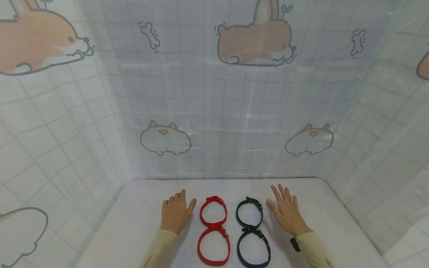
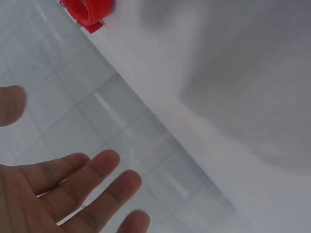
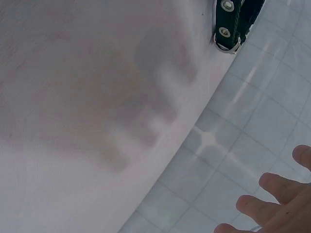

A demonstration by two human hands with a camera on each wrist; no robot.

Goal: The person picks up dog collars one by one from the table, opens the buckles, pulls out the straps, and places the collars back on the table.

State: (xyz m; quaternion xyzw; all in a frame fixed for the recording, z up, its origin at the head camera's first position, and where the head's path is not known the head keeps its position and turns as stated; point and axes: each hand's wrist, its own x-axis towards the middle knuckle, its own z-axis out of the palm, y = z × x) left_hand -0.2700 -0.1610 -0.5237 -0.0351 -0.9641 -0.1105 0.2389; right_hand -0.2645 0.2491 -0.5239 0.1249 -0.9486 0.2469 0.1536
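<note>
On the white table lie two red collars, an upper one (image 1: 201, 214) and a lower one (image 1: 214, 262), buckled into loops and meeting end to end. Beside them, to the right, two dark green collars, upper (image 1: 237, 214) and lower (image 1: 268, 248), lie the same way. My left hand (image 1: 176, 214) hovers left of the red pair, fingers loosely extended and holding nothing. Right of the green pair is my right hand (image 1: 287, 213), fingers spread, also holding nothing. The right wrist view shows metal eyelets and a ring on a green collar (image 3: 226, 22); a red collar (image 2: 99, 9) shows in the left wrist view.
The white table (image 1: 140, 197) ends at a back edge just beyond the hands. A grid-patterned curtain (image 1: 248, 96) with cartoon dogs and bones rises behind it and along both sides. A black band (image 1: 295, 244) sits at my right wrist.
</note>
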